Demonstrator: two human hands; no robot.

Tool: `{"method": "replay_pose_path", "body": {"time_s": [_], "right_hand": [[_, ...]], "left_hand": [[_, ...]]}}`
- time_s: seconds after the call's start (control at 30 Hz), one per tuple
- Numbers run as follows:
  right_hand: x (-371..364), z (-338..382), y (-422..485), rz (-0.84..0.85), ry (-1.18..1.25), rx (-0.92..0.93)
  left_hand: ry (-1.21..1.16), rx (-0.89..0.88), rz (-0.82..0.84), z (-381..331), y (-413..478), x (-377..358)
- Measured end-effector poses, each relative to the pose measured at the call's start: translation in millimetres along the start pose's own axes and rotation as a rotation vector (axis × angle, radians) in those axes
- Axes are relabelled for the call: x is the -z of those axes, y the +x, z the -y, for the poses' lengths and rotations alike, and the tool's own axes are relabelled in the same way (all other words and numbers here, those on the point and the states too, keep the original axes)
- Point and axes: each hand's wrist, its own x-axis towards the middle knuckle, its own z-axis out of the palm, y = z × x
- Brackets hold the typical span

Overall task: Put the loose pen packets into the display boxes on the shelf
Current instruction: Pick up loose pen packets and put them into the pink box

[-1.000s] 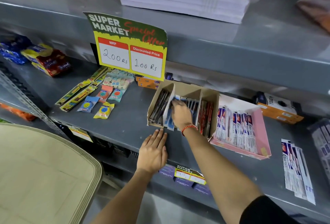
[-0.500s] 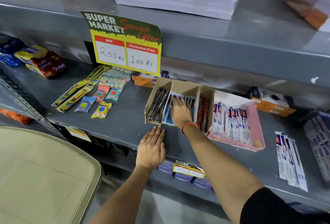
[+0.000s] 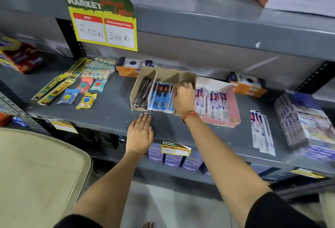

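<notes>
A brown cardboard display box (image 3: 164, 75) with three compartments stands on the grey shelf (image 3: 112, 113). Its left compartment holds dark pens (image 3: 143, 93) and its middle one holds blue pen packets (image 3: 159, 98). My right hand (image 3: 184, 98) is over the right compartment with its fingers curled down by the divider, hiding what lies under them. My left hand (image 3: 140, 133) lies flat on the shelf just in front of the box, holding nothing. Right of it, a pink display box (image 3: 234, 104) holds white and purple pen packets (image 3: 213, 104). Loose pen packets (image 3: 261, 131) lie on the shelf further right.
A yellow price sign (image 3: 103, 22) hangs from the upper shelf. Erasers and pencil packs (image 3: 76, 86) lie at the left, orange boxes (image 3: 248, 85) stand behind, and a blue and white carton (image 3: 306, 122) is at the far right. A beige tray (image 3: 36, 173) is at lower left.
My right hand has moved from the blue packets in the middle compartment to the right compartment, and its fingers have curled. My left hand stays flat on the shelf.
</notes>
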Motion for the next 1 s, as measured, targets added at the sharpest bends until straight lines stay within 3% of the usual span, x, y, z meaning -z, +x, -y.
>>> {"method": "replay_pose_path", "body": {"time_s": [0.23,0.37,0.5,0.63,0.77,1.0], "right_hand": [[46.9,-47.6,-1.5,-0.159,0.082,-0.254],[65.7,-93.4,-14.1,-0.209,0.066,-0.507],[71.2,-138.3,-46.4,-0.183,0.056,-0.769],[69.5,-168.7,-83.8,-0.055,0.006,-0.971],[63.1,-175.0,-107.7,0.06,-0.083,-1.028],[67.3,-168.8,-107.6,0.057,-0.021,-1.016]], "left_hand": [[-0.003,-0.174,0.075,-12.7,5.0,-2.7],[-0.059,-0.27,0.103,-34.0,10.5,-8.4],[-0.067,-0.284,0.117,-37.6,13.5,-13.6],[-0.047,-0.281,0.147,-32.7,14.7,-18.7],[-0.042,-0.243,0.141,-35.5,12.3,-20.7],[-0.058,-0.22,0.117,-35.7,10.7,-24.2]]}}
